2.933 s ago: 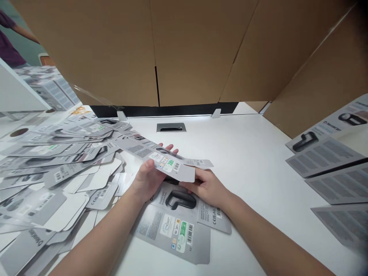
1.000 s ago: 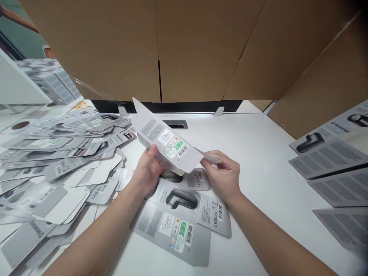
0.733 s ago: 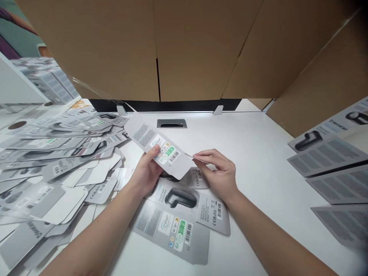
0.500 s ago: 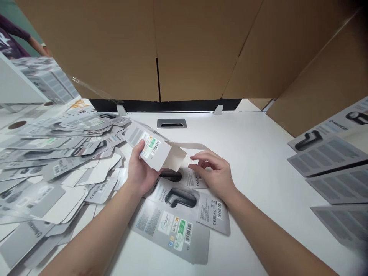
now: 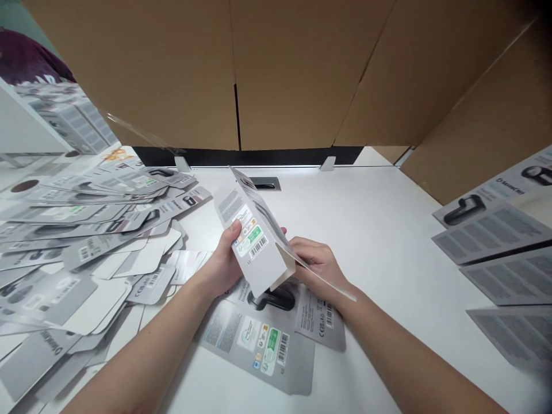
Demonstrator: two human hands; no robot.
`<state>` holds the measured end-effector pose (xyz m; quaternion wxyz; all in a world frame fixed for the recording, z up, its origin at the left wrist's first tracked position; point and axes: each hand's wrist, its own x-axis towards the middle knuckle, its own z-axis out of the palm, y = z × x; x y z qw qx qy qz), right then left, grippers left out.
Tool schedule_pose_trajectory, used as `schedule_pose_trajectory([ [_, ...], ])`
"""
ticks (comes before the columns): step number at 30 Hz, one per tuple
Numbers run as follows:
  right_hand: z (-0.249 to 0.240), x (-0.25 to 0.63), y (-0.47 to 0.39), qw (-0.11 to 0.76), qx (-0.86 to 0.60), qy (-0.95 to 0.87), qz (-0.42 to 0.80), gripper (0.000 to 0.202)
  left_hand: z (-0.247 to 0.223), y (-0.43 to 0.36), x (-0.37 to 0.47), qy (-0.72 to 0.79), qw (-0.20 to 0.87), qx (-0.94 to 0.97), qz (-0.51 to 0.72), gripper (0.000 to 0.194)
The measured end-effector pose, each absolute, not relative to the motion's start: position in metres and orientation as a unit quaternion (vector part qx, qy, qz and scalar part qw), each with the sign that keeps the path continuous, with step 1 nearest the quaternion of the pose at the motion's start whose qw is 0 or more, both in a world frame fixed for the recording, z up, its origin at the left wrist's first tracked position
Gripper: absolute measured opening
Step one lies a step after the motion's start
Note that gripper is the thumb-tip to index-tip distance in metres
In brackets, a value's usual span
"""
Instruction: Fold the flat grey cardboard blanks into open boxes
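Note:
A partly folded grey printed carton is tilted in the air, its near end open with a flap sticking out to the right. My left hand grips its left side, thumb on the printed panel near the barcode. On the carton's right, my right hand has bent fingers against the underside of the long flap; the fingertips are partly hidden behind the card. Below both hands, flat grey carton sheets with a black device picture lie on the white table.
Many flat carton sheets overlap across the left side. Folded cartons stand in a row at the right edge. Brown cardboard panels rise behind the table. A person in a dark purple top is at the upper left.
The carton has turned more upright and shifted right, nearer me. My right hand, apart from it before, now touches its flap. The person at the upper left has moved.

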<state>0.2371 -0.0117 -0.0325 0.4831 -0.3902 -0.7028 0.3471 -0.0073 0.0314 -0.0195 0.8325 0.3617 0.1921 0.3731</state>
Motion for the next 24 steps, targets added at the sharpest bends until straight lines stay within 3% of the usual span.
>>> schedule_pose_trajectory([
  [7, -0.0263, 0.2344, -0.0142, 0.443, -0.411, -0.711, 0.36, 0.042, -0.026, 0.0329, -0.0089, 0.205, 0.824, 0.368, 0.378, 0.083],
  [13, -0.0244, 0.2304, -0.0169, 0.479, -0.396, -0.683, 0.383, 0.04, -0.0292, 0.0317, -0.0096, 0.211, 0.817, 0.388, 0.371, 0.074],
  [18, -0.0232, 0.2317, -0.0181, 0.477, -0.417, -0.648, 0.422, 0.057, -0.0291, 0.029, -0.0078, 0.218, 0.804, 0.409, 0.373, 0.076],
  [24, -0.0274, 0.2356, -0.0163, 0.489, -0.433, -0.653, 0.383, 0.069, -0.0213, 0.0263, -0.0045, 0.247, 0.796, 0.411, 0.369, 0.082],
])
